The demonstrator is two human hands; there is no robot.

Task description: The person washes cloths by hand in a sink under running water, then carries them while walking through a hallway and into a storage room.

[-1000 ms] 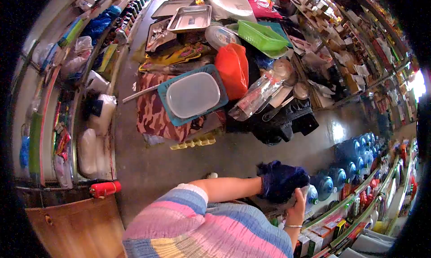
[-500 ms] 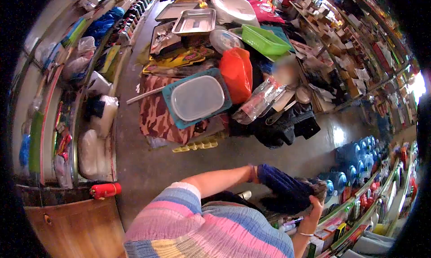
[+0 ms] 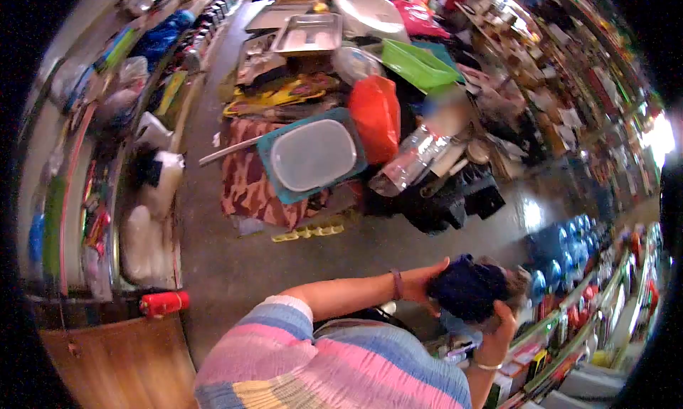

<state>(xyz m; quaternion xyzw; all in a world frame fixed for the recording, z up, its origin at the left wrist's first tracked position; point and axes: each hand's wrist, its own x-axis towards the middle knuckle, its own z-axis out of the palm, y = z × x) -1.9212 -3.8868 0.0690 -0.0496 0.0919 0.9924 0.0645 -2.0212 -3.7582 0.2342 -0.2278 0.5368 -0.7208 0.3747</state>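
Observation:
A dark blue bunched cloth (image 3: 466,288) is held between my two hands at the lower right of the view. My left hand (image 3: 427,284), a dark band on its wrist, grips the cloth's left side. My right hand (image 3: 504,327), with a bracelet on the wrist, has its fingers closed on the cloth's lower right edge. A blurred greyish-brown part shows at the right end of the bundle.
Ahead lies a pile with a teal basket (image 3: 284,185), a red bag (image 3: 375,117), a green basket (image 3: 420,64) and a metal tray (image 3: 307,35). Blue water bottles (image 3: 551,249) stand at right. A red cylinder (image 3: 165,303) is at left. Shelves line both sides.
My left hand, earlier covered by the cloth, now shows outside it. The cloth, stretched out half a second ago, is bunched up between my hands.

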